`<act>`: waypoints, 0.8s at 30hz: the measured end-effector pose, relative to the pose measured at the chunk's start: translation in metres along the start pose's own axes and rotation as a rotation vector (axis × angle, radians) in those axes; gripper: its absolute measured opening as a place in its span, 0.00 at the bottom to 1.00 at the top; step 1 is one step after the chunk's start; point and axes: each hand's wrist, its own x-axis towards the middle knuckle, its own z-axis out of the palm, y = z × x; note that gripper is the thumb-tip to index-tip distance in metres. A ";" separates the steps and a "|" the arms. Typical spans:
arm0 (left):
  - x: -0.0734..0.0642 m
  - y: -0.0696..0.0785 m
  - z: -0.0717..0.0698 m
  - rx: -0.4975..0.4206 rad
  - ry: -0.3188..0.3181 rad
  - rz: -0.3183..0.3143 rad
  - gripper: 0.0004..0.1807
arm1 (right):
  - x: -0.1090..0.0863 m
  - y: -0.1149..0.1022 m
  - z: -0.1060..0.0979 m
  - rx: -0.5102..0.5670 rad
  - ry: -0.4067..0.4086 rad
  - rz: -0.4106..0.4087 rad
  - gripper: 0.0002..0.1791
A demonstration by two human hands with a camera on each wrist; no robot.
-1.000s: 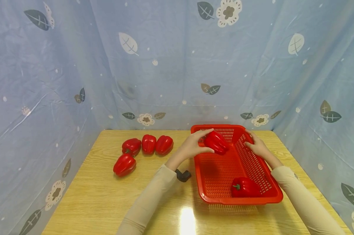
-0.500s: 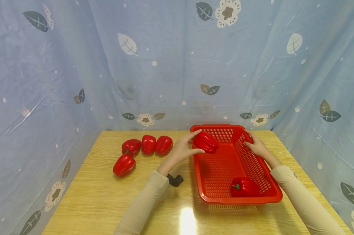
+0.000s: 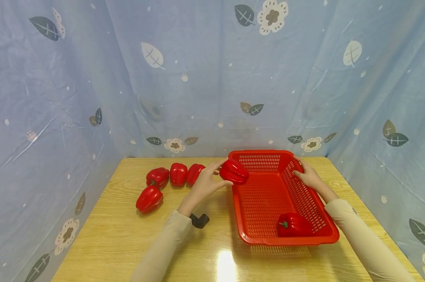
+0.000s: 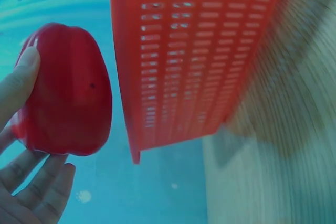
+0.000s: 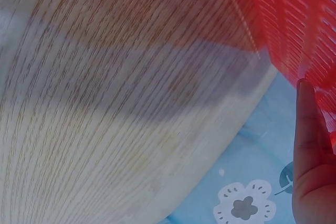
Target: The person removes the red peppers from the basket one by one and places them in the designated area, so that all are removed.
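Note:
My left hand (image 3: 206, 182) grips a red bell pepper (image 3: 234, 172) from its left side, thumb and fingers spread around it. The pepper overlaps the left rim of the red plastic basket (image 3: 237, 215) in the head view; in the left wrist view this bell pepper (image 4: 71, 93) hangs beside the slotted basket wall (image 4: 194, 51) with a gap between. My right hand (image 3: 309, 177) holds the basket's right rim near the far corner, thumb inside. A finger (image 5: 310, 129) lies along the outer wall in the right wrist view. Another bell pepper (image 3: 296, 225) lies in the basket's near right corner.
Several bell peppers lie on the wooden table (image 3: 110, 235) to the left: one in front (image 3: 149, 199), others behind it (image 3: 158, 177), partly hidden by my left hand at the right end. A black strap-like piece (image 3: 199, 221) sits at my left wrist. A blue curtain (image 3: 198, 78) surrounds the table.
My left hand has moved left with the bell pepper, from over the basket's inside to its left rim. My right hand and the basket have stayed in place.

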 end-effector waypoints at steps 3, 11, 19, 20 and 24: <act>-0.005 -0.004 -0.005 0.010 0.010 -0.006 0.42 | 0.000 -0.001 0.000 0.002 -0.003 -0.001 0.34; -0.018 -0.014 -0.016 0.043 0.040 -0.022 0.41 | -0.001 -0.002 0.000 0.006 -0.001 -0.005 0.34; -0.031 -0.024 -0.025 0.008 0.035 -0.057 0.41 | -0.002 0.004 0.000 0.054 0.022 -0.061 0.34; -0.033 -0.026 -0.026 0.017 0.034 -0.058 0.41 | -0.003 0.004 0.000 0.057 0.024 -0.067 0.35; -0.040 -0.034 -0.030 0.050 0.024 -0.076 0.41 | -0.003 0.003 0.000 0.051 0.024 -0.055 0.34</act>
